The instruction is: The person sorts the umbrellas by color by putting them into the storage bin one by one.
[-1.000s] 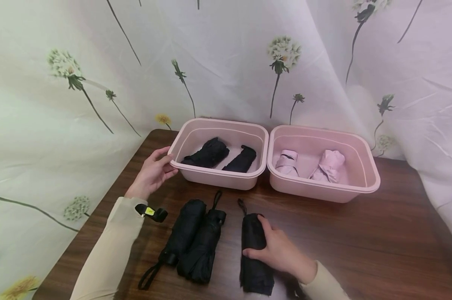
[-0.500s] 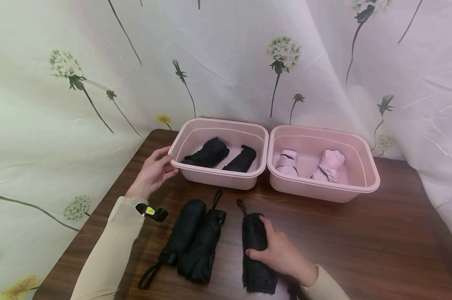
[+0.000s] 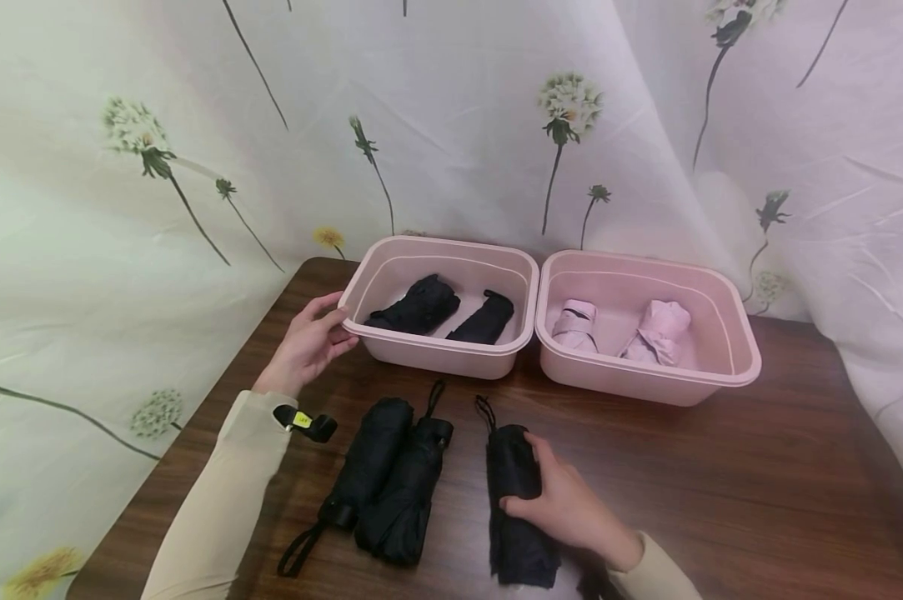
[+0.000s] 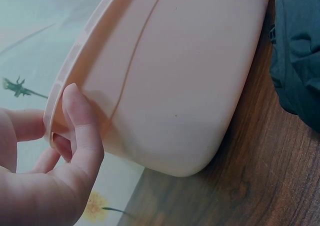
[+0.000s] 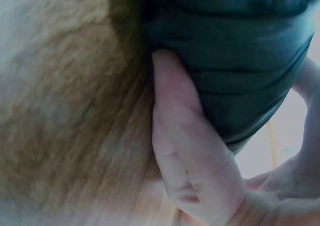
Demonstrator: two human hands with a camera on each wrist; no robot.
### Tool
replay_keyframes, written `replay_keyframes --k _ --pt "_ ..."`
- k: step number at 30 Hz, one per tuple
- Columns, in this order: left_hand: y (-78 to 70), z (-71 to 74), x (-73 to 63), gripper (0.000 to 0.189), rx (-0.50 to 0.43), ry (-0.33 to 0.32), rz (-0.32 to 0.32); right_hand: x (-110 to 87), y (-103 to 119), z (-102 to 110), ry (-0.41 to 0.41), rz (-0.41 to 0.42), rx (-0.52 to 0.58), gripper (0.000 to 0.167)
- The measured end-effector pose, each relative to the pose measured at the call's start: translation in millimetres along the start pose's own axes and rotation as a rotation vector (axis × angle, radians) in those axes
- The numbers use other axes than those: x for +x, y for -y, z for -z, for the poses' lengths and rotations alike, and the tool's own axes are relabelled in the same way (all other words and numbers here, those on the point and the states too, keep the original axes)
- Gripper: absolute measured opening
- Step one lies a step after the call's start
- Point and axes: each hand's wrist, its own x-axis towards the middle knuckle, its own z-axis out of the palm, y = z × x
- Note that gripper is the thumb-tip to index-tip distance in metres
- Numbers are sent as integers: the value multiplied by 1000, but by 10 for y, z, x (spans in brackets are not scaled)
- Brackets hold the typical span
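My left hand (image 3: 306,343) pinches the near left corner of the left pink plastic bin (image 3: 436,358); in the left wrist view its thumb and fingers (image 4: 82,131) sit on either side of the rim. My right hand (image 3: 571,506) grips a black folded umbrella (image 3: 513,475) that lies on the table, its wrist loop pointing away from me. The right wrist view shows the fingers (image 5: 182,106) along the side of the dark fabric. Between my hands lie a black folded umbrella (image 3: 372,454) and another black umbrella (image 3: 406,500), side by side and touching.
Inside the left bin are a black umbrella (image 3: 418,306) and a smaller black umbrella (image 3: 484,318). The right pink bin (image 3: 631,385), beside it, holds two pale pink umbrellas (image 3: 574,327). A flowered cloth (image 3: 451,125) hangs behind the brown wooden table (image 3: 721,483).
My right hand and the umbrella in it have shifted slightly to the right. The left hand stays at the bin's rim.
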Motion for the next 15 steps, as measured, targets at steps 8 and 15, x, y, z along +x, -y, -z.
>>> replay_keyframes --k 8,15 --pt "18 7 6 52 15 -3 -4 -10 1 24 30 -25 19 93" --pt "25 10 -6 50 8 2 -8 -36 7 13 35 1 50 92"
